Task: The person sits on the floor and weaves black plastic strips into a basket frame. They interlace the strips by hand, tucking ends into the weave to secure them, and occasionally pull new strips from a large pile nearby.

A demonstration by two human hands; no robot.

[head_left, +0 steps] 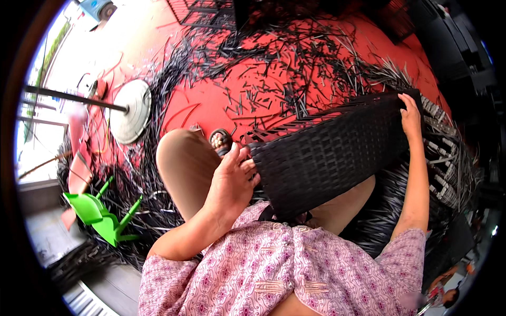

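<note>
Across my lap lies a black woven panel [332, 152], its strips plaited in a tight weave, its right end tilted away from me. A slatted frame edge shows along its far side. My left hand [234, 176] is at its left end, with fingers curled at the edge and the thumb pointing up. At the far right corner my right hand [410, 116] grips the end, its fingers bent over the top edge. The underside of the panel is hidden.
Black strips [284, 73] and cut pieces litter the red floor. Left of me are a toppled green plastic chair [97, 213] and a round white base [132, 111] with a pole. A black rack [205, 13] stands ahead; bundled strips [443, 163] lie at right.
</note>
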